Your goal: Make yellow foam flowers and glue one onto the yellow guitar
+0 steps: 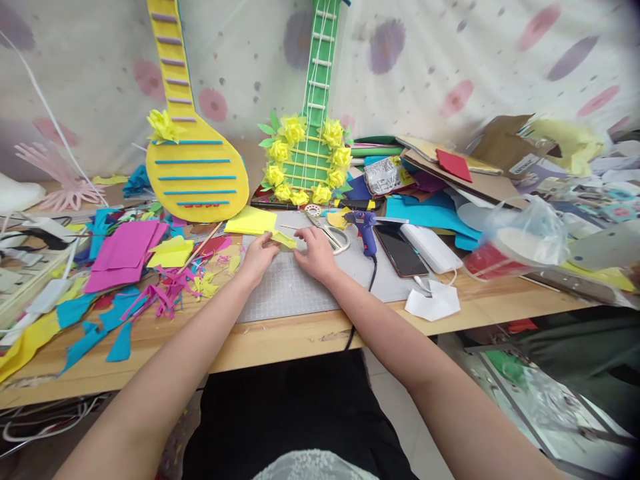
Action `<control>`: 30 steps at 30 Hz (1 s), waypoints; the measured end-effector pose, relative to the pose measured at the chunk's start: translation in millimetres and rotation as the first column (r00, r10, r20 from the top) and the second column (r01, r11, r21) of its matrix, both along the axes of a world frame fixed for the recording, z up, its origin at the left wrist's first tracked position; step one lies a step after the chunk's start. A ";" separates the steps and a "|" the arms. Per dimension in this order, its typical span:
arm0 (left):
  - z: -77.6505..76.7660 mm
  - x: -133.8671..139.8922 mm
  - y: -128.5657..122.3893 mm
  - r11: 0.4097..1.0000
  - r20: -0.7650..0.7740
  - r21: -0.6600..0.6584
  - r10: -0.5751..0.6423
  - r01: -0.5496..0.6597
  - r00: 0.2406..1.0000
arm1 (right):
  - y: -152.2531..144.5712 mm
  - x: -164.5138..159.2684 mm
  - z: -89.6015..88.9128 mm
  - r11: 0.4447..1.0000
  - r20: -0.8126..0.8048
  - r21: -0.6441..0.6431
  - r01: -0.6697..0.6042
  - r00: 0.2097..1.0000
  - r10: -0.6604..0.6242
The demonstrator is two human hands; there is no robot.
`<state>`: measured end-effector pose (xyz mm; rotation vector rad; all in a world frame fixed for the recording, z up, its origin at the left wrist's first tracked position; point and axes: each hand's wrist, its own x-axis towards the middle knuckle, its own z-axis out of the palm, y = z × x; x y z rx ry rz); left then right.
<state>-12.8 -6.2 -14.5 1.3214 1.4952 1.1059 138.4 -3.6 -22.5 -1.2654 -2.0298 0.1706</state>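
A: How would you handle that yellow paper strip?
B: I'd steady its left end and work the other lightly, since thin paper could tear.
A: Which way does it lie?
B: Over the grey cutting mat, between the hands, long axis slanting from far left to near right.
A: And the fingers?
B: The left hand's look pinched on one end; the right hand's curl partly open, grip unclear.

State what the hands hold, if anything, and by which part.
A yellow paper strip, by its left end in the left hand; right hand at the other end, grip unclear.
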 end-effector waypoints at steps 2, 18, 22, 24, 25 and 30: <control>-0.8 2.6 -4.6 0.998 0.117 -0.065 0.001 0.007 0.993 | 1.0 -3.9 0.3 0.999 0.096 -0.012 -0.047 0.994 0.048; -2.4 -21.6 -0.4 0.927 -0.717 0.316 0.093 0.203 0.691 | 9.0 -0.8 -2.7 0.992 0.173 -0.047 -0.114 0.977 0.121; -1.1 -17.6 -0.9 0.951 -0.753 0.232 0.043 0.203 0.657 | 7.4 -1.7 -3.7 0.994 0.169 -0.033 -0.104 0.980 0.108; -0.2 -16.1 -4.0 0.951 -0.782 0.221 0.041 0.216 0.622 | 7.2 -2.6 -5.6 0.992 0.165 -0.051 -0.115 0.979 0.122; 0.1 -15.7 -5.7 0.949 -0.791 0.219 0.037 0.227 0.610 | 7.2 -3.0 -6.6 0.991 0.158 -0.067 -0.114 0.980 0.123; 0.9 -16.3 -12.7 0.952 -0.765 0.226 0.043 0.205 0.643 | 6.3 -2.7 -7.3 0.988 0.087 -0.141 -0.058 0.994 0.071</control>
